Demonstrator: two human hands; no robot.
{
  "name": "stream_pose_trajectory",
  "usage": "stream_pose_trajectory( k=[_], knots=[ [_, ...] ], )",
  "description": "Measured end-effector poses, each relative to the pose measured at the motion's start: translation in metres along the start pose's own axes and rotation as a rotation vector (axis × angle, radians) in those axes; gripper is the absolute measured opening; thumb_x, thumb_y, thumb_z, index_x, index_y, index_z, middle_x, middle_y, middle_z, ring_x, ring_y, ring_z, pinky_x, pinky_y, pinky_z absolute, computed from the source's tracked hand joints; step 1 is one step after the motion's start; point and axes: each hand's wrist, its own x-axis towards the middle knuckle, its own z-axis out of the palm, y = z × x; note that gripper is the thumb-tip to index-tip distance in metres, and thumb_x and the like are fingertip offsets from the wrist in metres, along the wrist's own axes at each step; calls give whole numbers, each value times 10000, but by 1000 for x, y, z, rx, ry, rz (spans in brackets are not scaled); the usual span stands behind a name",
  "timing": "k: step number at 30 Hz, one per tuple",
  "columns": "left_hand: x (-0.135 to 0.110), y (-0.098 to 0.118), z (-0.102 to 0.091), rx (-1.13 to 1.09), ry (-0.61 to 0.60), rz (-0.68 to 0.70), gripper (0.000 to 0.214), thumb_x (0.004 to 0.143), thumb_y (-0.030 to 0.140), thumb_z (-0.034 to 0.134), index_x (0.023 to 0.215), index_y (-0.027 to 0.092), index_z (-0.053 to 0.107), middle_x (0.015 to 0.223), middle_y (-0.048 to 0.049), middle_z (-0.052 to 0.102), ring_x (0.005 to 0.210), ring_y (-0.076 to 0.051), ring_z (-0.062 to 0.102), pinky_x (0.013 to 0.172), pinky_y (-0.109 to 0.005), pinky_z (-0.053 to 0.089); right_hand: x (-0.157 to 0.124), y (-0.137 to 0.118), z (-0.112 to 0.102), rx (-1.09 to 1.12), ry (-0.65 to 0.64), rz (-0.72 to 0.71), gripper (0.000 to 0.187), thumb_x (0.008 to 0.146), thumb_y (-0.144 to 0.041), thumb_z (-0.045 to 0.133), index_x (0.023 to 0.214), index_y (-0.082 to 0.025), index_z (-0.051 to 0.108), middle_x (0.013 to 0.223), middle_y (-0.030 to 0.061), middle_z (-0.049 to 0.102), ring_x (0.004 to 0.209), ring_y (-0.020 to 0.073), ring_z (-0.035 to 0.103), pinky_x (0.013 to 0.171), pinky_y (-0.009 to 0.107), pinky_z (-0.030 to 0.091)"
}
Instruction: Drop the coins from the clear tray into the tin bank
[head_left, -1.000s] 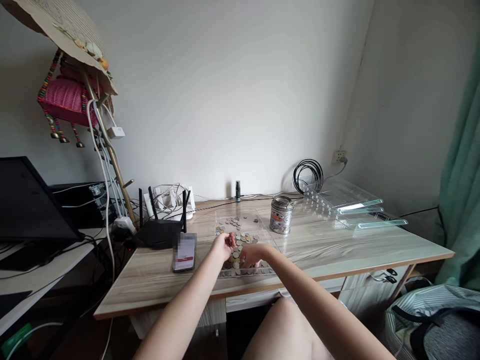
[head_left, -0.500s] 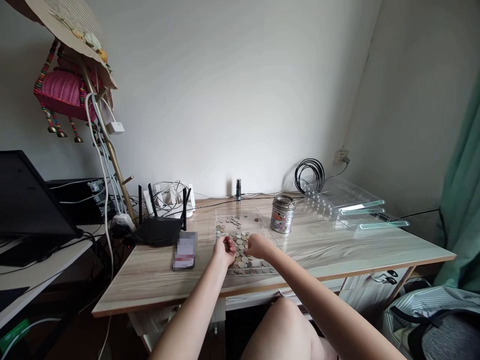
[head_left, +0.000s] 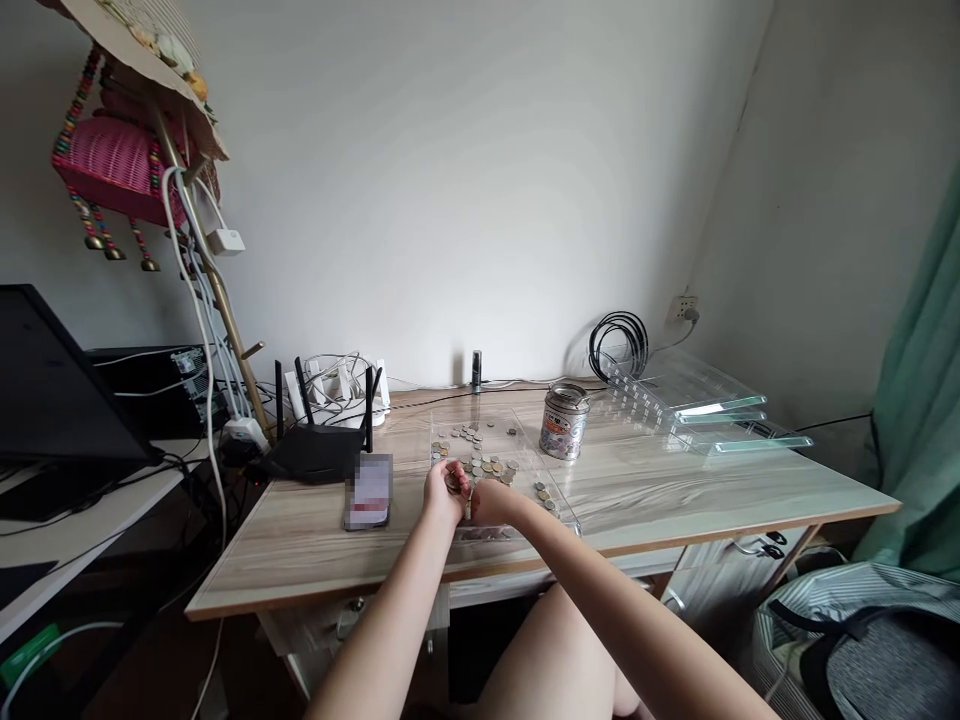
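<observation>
A clear shallow tray (head_left: 564, 508) lies on the wooden desk (head_left: 675, 490) with several loose coins (head_left: 484, 464) scattered in it. My left hand (head_left: 444, 493) hovers over the tray's near left part, fingers curled round a few coins. My right hand (head_left: 489, 501) is right beside it, touching it, fingers pinched on a coin held on edge between the two hands. A round printed tin (head_left: 562, 422) with its lid open stands just right of the tray's far end.
A phone (head_left: 369, 492) lies left of the tray and a black router (head_left: 316, 452) with cables sits behind it. Clear acrylic trays (head_left: 697, 410) are stacked at the far right, next to a cable coil (head_left: 616, 342). A dark monitor (head_left: 52, 385) stands at left.
My right hand has moved left from the tray's near middle and come together with my left hand. The view has shifted slightly.
</observation>
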Motion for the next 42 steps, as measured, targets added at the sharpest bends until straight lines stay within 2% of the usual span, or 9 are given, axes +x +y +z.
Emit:
stream_pose_trajectory(
  k=[8, 15, 19, 21, 24, 27, 32, 38, 42],
  knots=[
    [0, 0, -1, -19, 48, 17, 189, 769, 214, 364, 646, 132, 481, 484, -1, 438, 388, -68, 442, 386, -178, 408, 2, 13, -11, 71, -73, 18, 119, 499, -159, 604, 415, -142, 521, 437, -3, 536, 463, 112, 522, 459, 207, 430],
    [1, -3, 2, -15, 30, -105, 198, 790, 168, 308, 713, 124, 484, 635, -79, 530, 586, -142, 562, 524, -270, 498, 0, 7, -43, 159, 251, -23, 300, 734, -369, 408, 651, -142, 586, 637, 44, 617, 550, 96, 544, 467, 160, 381],
    [-1, -1, 2, -32, -20, -109, 207, 796, 150, 306, 672, 126, 470, 601, -56, 510, 516, -98, 536, 406, -173, 439, -6, 2, -39, -3, 520, 45, 354, 783, -338, 315, 692, -138, 593, 689, 82, 612, 622, 139, 536, 498, 207, 350],
    [-2, 0, 1, -44, -37, -93, 232, 801, 162, 306, 618, 129, 444, 522, -16, 455, 384, -49, 436, 291, -119, 308, -9, 3, -29, -64, 391, 42, 262, 736, -311, 406, 705, -138, 600, 699, 83, 608, 626, 145, 526, 499, 209, 342],
    [-3, 2, 0, -63, -78, -67, 270, 801, 205, 323, 548, 142, 390, 441, 36, 352, 286, -12, 262, 242, -112, 138, -11, 7, -12, -66, 138, -106, 175, 592, -264, 571, 736, -169, 602, 697, 29, 605, 598, 111, 505, 497, 178, 342],
    [-5, 2, 0, -75, -98, -46, 282, 801, 234, 323, 536, 149, 370, 429, 49, 321, 277, -11, 219, 252, -119, 111, -7, 8, -4, -69, 28, -203, 185, 575, -218, 552, 751, -169, 583, 678, 4, 588, 567, 91, 472, 488, 174, 340],
    [-6, 2, -1, -75, -85, -19, 261, 797, 230, 317, 559, 147, 384, 444, 37, 348, 295, -21, 253, 267, -125, 119, 5, 6, -8, -81, -156, -237, 53, 552, -115, 488, 520, -141, 521, 476, -26, 489, 470, 77, 430, 455, 187, 345],
    [-6, 1, 1, -99, -41, 6, 223, 790, 185, 315, 594, 136, 408, 483, 12, 391, 337, -28, 323, 287, -123, 214, 7, 7, -11, -20, -221, -212, 90, 516, -72, 494, 522, -146, 545, 424, -56, 461, 408, 64, 429, 428, 180, 373],
    [-3, 0, 1, -115, 30, 1, 209, 797, 207, 315, 651, 127, 442, 538, -21, 445, 426, -67, 448, 381, -165, 390, 5, 12, -16, 31, -101, -148, 81, 505, -78, 538, 544, -138, 576, 461, -24, 535, 452, 92, 496, 435, 179, 390]
  ],
)
